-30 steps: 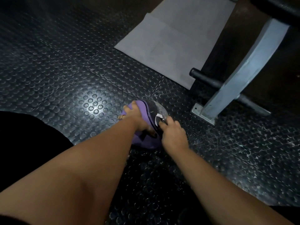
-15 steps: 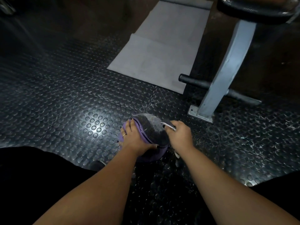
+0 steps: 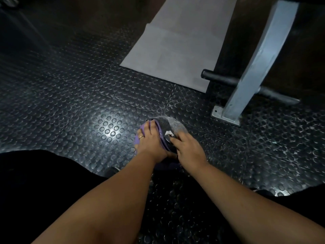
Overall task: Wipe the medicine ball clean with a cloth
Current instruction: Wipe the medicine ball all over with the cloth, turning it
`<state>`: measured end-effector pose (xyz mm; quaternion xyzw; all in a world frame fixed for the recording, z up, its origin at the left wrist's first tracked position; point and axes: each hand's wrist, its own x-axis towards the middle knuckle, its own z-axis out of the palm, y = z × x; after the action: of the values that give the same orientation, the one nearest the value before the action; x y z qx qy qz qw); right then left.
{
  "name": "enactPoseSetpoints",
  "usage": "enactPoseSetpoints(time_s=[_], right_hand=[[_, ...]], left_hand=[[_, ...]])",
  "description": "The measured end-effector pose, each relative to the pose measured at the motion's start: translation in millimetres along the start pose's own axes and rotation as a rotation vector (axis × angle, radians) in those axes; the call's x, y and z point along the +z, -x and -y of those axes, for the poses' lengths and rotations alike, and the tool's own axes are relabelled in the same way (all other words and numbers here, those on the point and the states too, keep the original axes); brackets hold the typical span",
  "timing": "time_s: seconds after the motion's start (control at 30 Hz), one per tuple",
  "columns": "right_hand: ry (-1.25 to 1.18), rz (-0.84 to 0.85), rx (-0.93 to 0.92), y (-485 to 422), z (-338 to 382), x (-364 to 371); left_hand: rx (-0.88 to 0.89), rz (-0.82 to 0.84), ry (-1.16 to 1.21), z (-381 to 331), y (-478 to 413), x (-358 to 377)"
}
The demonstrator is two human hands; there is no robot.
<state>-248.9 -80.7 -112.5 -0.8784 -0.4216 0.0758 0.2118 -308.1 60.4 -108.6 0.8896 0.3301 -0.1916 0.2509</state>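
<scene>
A black garment [image 3: 35, 182] was seen at the lower left, laid over the studded black rubber floor [image 3: 70, 103]; a bright glare was thrown on the studs just left of the ball; the left grip [image 3: 151, 140] was laid flat on the purple cloth [image 3: 142, 129], its fingers spread and straight, nothing clenched in it, and a ring was worn on one finger; the cloth was pressed by it against the left side of the medicine ball [image 3: 169, 123]; the medicine ball, dark with a greyish dusty top and a small white mark, was set on the floor between the two forearms, near the middle of the view; the right grip [image 3: 189, 149] was placed on the ball's right side, touching the left grip at the thumb, with its fingers bent over the curve towards the white mark; whether the ball was clasped or merely rested upon could not be told; a grey mat [image 3: 175, 50] was spread on the floor well beyond the ball; further right, a black bar [image 3: 219, 79] was crossed by a slanted grey metal post [image 3: 255, 67], whose foot plate was seated on the floor near the ball.
</scene>
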Motion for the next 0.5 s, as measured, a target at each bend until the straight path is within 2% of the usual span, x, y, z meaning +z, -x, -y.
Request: enactPoseSetpoints(time_s=[0.07,0.2,0.37,0.5], right_hand=[[-0.005,-0.020,-0.008,8.2,-4.8,-1.7],[-0.056,-0.113,0.097,-0.3,-9.7,-12.3],[0.012,-0.040,-0.014,0.4,-12.6,-11.0],[0.042,-0.065,0.074,9.4,-30.8,-14.8]], left_hand=[[0.017,0.005,-0.021,-3.2,-1.7,1.3],[0.043,0.014,-0.011,-17.2,2.9,1.5],[0.065,0.003,0.009,-23.9,0.5,2.5],[0.104,0.026,0.002,-29.0,-1.1,2.6]])
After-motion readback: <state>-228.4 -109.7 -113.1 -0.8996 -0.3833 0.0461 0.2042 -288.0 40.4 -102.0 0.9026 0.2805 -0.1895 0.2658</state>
